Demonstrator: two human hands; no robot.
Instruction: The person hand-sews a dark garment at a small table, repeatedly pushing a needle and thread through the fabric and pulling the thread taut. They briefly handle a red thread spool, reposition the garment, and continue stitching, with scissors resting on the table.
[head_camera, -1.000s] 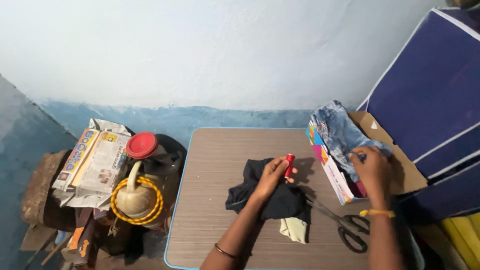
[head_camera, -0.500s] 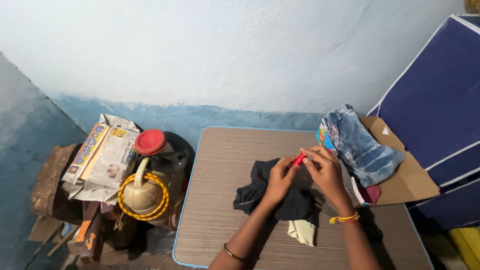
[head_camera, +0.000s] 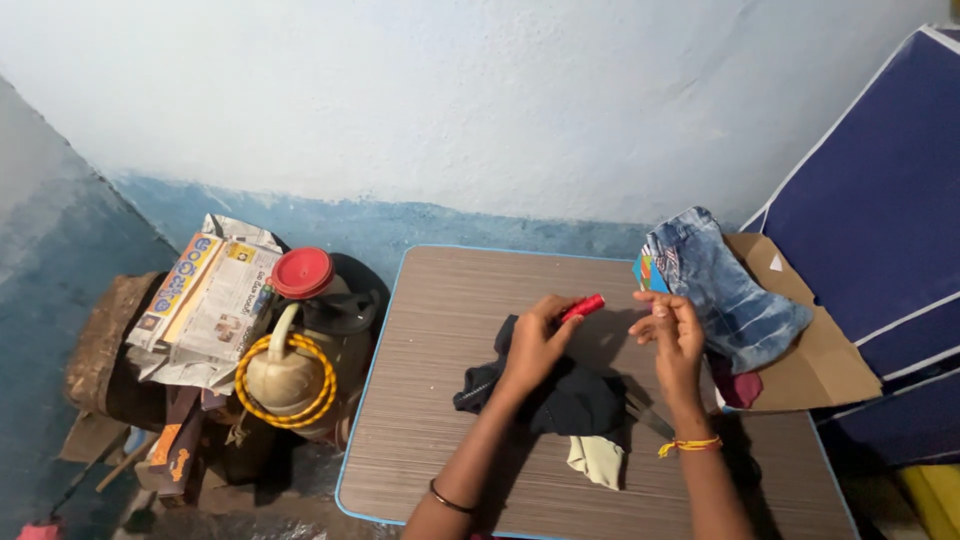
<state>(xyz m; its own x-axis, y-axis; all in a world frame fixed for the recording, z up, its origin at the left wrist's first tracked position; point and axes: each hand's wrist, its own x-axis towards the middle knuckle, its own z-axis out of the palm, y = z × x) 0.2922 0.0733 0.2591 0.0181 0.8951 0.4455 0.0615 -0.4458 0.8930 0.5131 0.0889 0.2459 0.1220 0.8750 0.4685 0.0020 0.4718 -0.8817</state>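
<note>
My left hand grips a small red cylinder and holds it above a dark cloth on the brown table. My right hand hovers a short way to the right of the red cylinder with its fingertips pinched together; whether it holds something thin is too small to tell. A pale yellowish cloth pokes out from under the dark cloth. The handle end of dark scissors shows under my right forearm.
An open cardboard box with folded blue denim sits at the table's right. A dark blue fabric cabinet stands behind it. Left of the table are folded newspapers, a red-lidded jar and a tan jug with yellow rope.
My right hand left the box and came in close to the red cylinder, then drew slightly away to the right. The view shifted left, hiding most of the scissors.
</note>
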